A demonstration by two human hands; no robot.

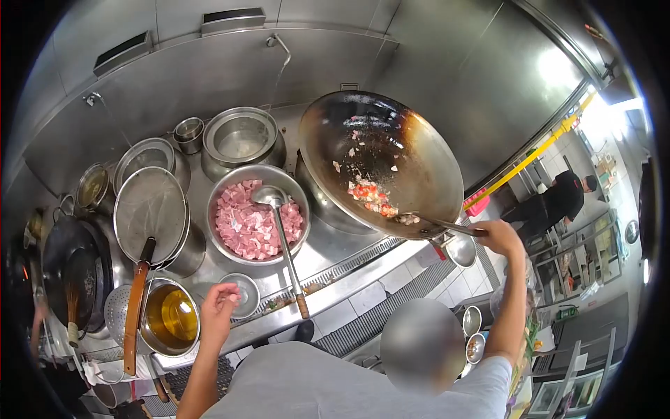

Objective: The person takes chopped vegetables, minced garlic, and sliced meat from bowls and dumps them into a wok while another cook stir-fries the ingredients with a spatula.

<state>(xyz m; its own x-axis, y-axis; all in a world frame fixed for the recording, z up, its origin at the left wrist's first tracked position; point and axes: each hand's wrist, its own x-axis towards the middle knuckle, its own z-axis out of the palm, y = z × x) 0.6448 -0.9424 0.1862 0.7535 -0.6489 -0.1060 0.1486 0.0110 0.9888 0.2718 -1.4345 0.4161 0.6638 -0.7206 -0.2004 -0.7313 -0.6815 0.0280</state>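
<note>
My right hand (501, 238) is closed around the handle of a wok spatula (450, 225). The spatula's head rests low in a large wok (433, 171), among chopped red and pale pieces of food (370, 195). The wok tilts toward me, and bits of food cling to its wall. Beside a small metal bowl (246, 297), my left hand (221, 305) is raised with loosely bent fingers and nothing visible in it. Beyond it, a ladle (281, 237) lies across a big bowl (307, 209) of diced raw pink meat (244, 223).
A pot of yellow oil (178, 314) stands at left, near a round strainer (150, 209) and a perforated skimmer (117, 307). Metal pots (244, 136) line the back under water spouts (279, 49). Another person in dark clothes (551, 202) stands far right. A drain grate runs along the counter's front.
</note>
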